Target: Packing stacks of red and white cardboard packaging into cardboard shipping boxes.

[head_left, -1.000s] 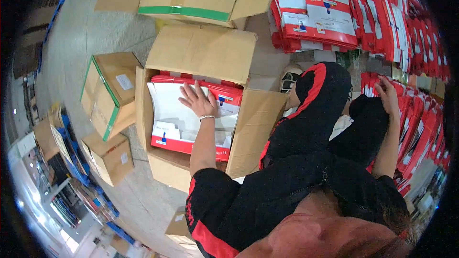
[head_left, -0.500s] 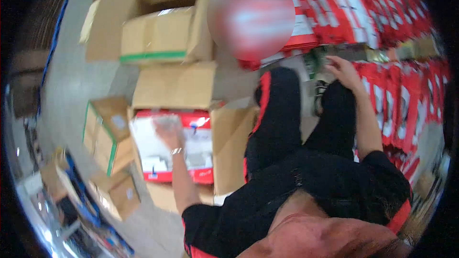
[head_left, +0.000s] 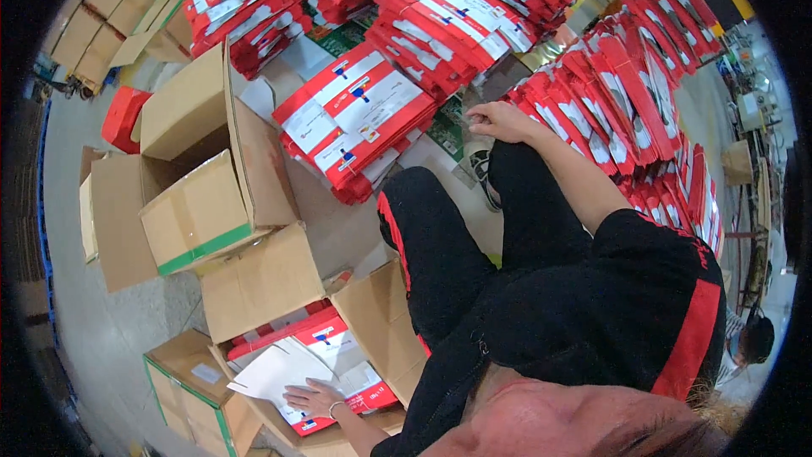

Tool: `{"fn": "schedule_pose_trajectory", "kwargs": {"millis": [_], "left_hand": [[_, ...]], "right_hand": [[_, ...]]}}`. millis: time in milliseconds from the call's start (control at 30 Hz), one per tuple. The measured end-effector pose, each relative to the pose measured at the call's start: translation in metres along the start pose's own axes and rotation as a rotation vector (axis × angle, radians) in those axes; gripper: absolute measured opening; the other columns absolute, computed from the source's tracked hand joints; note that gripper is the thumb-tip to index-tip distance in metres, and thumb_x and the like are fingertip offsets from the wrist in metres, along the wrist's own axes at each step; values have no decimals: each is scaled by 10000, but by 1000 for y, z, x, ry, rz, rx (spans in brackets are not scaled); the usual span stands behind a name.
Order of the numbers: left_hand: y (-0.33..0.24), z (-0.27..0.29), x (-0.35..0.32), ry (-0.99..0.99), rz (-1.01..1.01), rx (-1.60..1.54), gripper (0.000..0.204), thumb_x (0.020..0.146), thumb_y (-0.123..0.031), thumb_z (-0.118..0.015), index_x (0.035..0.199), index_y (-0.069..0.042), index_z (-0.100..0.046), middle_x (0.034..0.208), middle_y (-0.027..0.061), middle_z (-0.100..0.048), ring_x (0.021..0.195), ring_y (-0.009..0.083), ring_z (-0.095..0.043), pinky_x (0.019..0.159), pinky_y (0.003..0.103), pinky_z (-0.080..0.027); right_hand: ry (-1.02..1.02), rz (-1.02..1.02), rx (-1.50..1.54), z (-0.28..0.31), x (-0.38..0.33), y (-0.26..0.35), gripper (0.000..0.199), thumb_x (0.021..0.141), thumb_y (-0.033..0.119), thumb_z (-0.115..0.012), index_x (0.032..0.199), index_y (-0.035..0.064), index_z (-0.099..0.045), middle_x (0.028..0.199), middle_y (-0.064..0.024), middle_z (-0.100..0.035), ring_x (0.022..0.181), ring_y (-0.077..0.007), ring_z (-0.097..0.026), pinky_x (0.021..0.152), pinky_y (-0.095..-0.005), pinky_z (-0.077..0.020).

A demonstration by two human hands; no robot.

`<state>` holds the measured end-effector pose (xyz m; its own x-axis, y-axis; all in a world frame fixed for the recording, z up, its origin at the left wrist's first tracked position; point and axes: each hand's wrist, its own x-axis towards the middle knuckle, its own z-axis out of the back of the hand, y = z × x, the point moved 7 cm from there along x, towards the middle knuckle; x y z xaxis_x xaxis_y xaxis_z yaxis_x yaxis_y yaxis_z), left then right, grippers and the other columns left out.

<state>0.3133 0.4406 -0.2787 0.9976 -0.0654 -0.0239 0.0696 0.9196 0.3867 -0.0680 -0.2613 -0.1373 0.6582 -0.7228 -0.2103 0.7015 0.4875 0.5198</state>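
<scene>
My left hand [head_left: 313,398] lies flat with its fingers spread on a white sheet [head_left: 275,372], which looks like thin card with cut edges. Under that sheet, flattened red and white printed cartons [head_left: 359,364] fill an open cardboard box [head_left: 389,326]. A light band circles my left wrist. Over my right knee is my right hand [head_left: 501,123], its fingers curled in and no object visible in them. Nearest to it, a tied stack of red and white flattened cartons [head_left: 359,114] lies on the floor.
Another open cardboard box [head_left: 194,195] with green tape stands ahead of the packed one. A smaller taped carton [head_left: 182,389] sits at its left. Many stacks of red and white cartons [head_left: 609,101] spread across the front and right. A red object [head_left: 125,118] lies far left.
The view has swung right, and the boxes now appear lower left. A white sheet now shows fanned out over the printed cartons under my left hand. My right hand stays near the knee.
</scene>
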Motion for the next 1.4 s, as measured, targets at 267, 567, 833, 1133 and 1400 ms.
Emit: {"fn": "schedule_pose_trajectory", "kwargs": {"millis": [267, 567, 833, 1133, 1400], "left_hand": [[-7, 11, -4, 153, -62, 3, 702, 968, -585, -229, 1525, -164, -152, 1578, 90, -158, 1441, 302, -177, 1082, 639, -199], [32, 48, 27, 109, 51, -267, 652, 979, -496, -377, 1477, -91, -265, 1541, 128, -233, 1401, 343, -247, 1111, 519, -255], [-144, 204, -59, -193, -488, -816, 559, 949, -279, -545, 1408, -8, -373, 1502, 216, -262, 1392, 358, -258, 1141, 451, -229], [-321, 292, -240, 58, -1088, -906, 900, 796, -342, -719, 1464, -14, -214, 1495, 255, -219, 1377, 418, -252, 1127, 456, -239], [-327, 286, -232, 106, -1083, -1008, 905, 779, -365, -731, 1456, -22, -238, 1483, 248, -244, 1354, 405, -292, 1117, 445, -255]], "right_hand": [[96, 47, -27, -13, 3, 10, 459, 870, 317, -629, 1187, -12, -584, 923, -136, -694, 846, -299, -665, 760, -399, -509], [36, 106, 56, 1, -7, 5, 445, 869, 277, -641, 1210, -2, -575, 928, -136, -692, 863, -290, -665, 758, -388, -516], [-24, 62, 224, 20, -22, -9, 450, 856, 317, -625, 1195, 26, -581, 979, -137, -689, 925, -319, -649, 810, -423, -499], [-73, 98, 242, 21, -30, -17, 458, 857, 339, -636, 1200, 40, -580, 1002, -132, -687, 964, -325, -642, 831, -421, -499], [-95, 134, 284, 30, -38, -18, 484, 853, 340, -638, 1208, 16, -577, 990, -133, -692, 960, -311, -651, 836, -411, -503]]}}
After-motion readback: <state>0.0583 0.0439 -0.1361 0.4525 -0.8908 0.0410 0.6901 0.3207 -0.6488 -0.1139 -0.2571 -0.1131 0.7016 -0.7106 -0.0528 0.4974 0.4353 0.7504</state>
